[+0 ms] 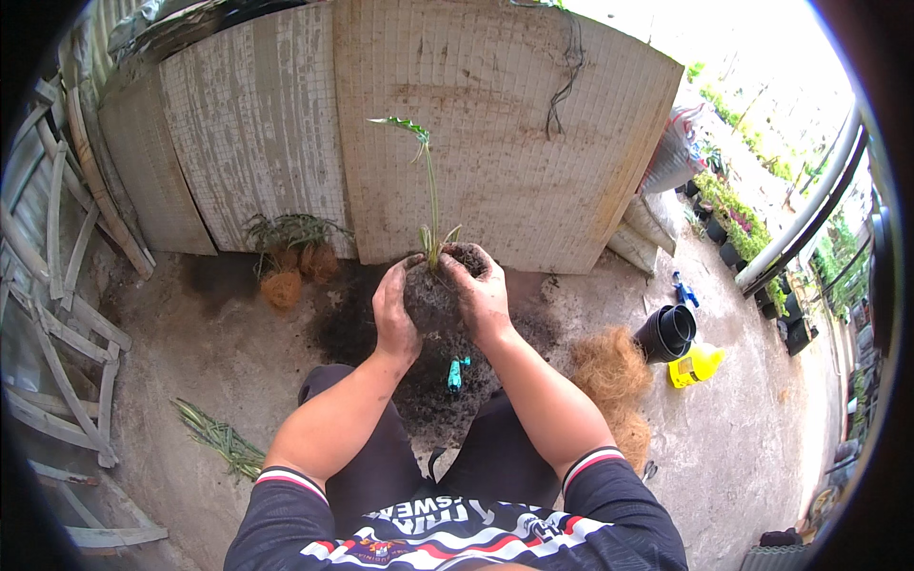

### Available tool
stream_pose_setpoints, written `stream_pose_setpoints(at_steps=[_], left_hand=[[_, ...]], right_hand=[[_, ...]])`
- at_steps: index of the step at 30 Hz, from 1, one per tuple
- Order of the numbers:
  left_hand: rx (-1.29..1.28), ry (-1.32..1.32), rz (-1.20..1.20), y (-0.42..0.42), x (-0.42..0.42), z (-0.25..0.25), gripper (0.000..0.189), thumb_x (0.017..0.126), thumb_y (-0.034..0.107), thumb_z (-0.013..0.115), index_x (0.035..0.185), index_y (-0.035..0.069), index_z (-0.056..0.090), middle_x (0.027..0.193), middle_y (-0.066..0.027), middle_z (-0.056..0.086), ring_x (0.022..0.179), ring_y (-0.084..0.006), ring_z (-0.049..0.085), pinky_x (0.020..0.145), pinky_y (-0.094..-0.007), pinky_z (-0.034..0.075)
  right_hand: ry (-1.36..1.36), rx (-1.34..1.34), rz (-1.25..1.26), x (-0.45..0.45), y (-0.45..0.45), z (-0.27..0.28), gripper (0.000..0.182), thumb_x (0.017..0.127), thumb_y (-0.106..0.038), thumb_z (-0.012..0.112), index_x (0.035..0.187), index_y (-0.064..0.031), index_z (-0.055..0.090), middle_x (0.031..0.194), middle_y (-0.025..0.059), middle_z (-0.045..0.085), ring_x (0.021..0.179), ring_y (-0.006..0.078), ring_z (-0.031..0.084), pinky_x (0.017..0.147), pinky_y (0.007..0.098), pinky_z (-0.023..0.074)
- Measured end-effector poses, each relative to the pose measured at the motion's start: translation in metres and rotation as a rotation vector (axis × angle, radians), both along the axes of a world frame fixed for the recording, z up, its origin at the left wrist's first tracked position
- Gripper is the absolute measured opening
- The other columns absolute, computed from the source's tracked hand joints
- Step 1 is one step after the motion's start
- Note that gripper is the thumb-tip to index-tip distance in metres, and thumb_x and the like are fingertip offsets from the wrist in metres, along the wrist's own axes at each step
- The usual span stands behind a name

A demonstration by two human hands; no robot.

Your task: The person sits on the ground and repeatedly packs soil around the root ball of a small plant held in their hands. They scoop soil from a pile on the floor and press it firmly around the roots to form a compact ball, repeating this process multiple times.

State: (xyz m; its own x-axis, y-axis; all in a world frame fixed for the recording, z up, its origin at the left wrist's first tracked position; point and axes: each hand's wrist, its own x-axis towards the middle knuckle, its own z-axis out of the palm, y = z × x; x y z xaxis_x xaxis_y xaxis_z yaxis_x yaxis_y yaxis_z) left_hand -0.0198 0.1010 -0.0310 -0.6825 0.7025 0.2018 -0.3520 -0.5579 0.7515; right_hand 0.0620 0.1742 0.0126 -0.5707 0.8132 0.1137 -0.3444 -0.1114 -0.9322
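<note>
Both of my hands are cupped around a dark ball of soil (430,303) from which a plant with a long thin stem (433,189) and one green leaf rises. My left hand (395,307) presses on its left side, and my right hand (477,289) holds its right side. Soil coats the fingers. Dark loose soil (350,321) is spread on the floor beneath, and a teal-handled tool (455,375) lies on it between my legs. To the right are brown coir fibre (613,367), stacked black plastic pots (664,334) and a yellow plastic bottle (696,365).
Several plants with fibre-wrapped root balls (281,289) sit by the upright panels (464,143). Cut leaves (221,439) lie at lower left, beside wooden frames (71,371). A blue object (684,291), sacks (639,235) and potted plants (735,214) are on the right.
</note>
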Motion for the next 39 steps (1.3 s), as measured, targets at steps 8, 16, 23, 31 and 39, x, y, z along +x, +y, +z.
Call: stream_pose_setpoints(at_steps=[8, 16, 23, 31, 39], left_hand=[[-0.022, -0.007, 0.014, 0.0, 0.001, -0.002, 0.036, 0.091, 0.029, 0.039, 0.109, 0.0, 0.053, 0.103, -0.0089, 0.058, 0.094, -0.0183, 0.057, 0.083, -0.032, 0.047], [-0.02, -0.004, 0.021, -0.002, 0.004, 0.002, 0.038, 0.091, 0.03, 0.039, 0.109, 0.0, 0.053, 0.104, -0.0091, 0.058, 0.095, -0.0184, 0.057, 0.084, -0.0324, 0.046], [-0.004, -0.034, 0.01, -0.004, 0.004, 0.004, 0.037, 0.091, 0.028, 0.04, 0.109, -0.001, 0.053, 0.103, -0.009, 0.058, 0.094, -0.018, 0.057, 0.085, -0.0314, 0.045], [-0.005, -0.02, -0.004, -0.004, 0.003, 0.005, 0.036, 0.091, 0.028, 0.04, 0.109, -0.001, 0.053, 0.103, -0.0092, 0.058, 0.092, -0.0181, 0.058, 0.083, -0.0315, 0.047], [-0.006, 0.009, 0.001, -0.004, 0.004, 0.004, 0.036, 0.091, 0.028, 0.04, 0.109, 0.0, 0.053, 0.103, -0.0088, 0.058, 0.093, -0.0176, 0.057, 0.084, -0.0315, 0.046]], right_hand=[[0.02, -0.027, 0.027, 0.0, 0.002, -0.004, 0.017, 0.081, -0.007, 0.061, 0.095, 0.0028, 0.059, 0.088, 0.006, 0.062, 0.081, 0.0118, 0.055, 0.075, 0.0252, 0.0448], [0.007, -0.007, 0.028, 0.001, 0.001, -0.003, 0.02, 0.085, -0.012, 0.057, 0.098, 0.0045, 0.058, 0.09, 0.0066, 0.062, 0.083, 0.0118, 0.055, 0.076, 0.0246, 0.0443], [0.029, 0.014, 0.071, 0.001, 0.001, -0.004, 0.024, 0.089, -0.016, 0.054, 0.101, 0.0046, 0.058, 0.093, 0.006, 0.061, 0.084, 0.0095, 0.052, 0.076, 0.024, 0.0435], [-0.01, 0.116, 0.062, 0.001, 0.004, -0.009, 0.028, 0.092, -0.018, 0.048, 0.105, 0.005, 0.057, 0.095, 0.0055, 0.061, 0.087, 0.0097, 0.051, 0.081, 0.0242, 0.0413], [0.012, 0.064, 0.117, 0.002, 0.01, -0.016, 0.029, 0.093, -0.018, 0.045, 0.103, 0.0054, 0.058, 0.093, 0.0057, 0.061, 0.086, 0.0097, 0.051, 0.078, 0.0236, 0.0418]])
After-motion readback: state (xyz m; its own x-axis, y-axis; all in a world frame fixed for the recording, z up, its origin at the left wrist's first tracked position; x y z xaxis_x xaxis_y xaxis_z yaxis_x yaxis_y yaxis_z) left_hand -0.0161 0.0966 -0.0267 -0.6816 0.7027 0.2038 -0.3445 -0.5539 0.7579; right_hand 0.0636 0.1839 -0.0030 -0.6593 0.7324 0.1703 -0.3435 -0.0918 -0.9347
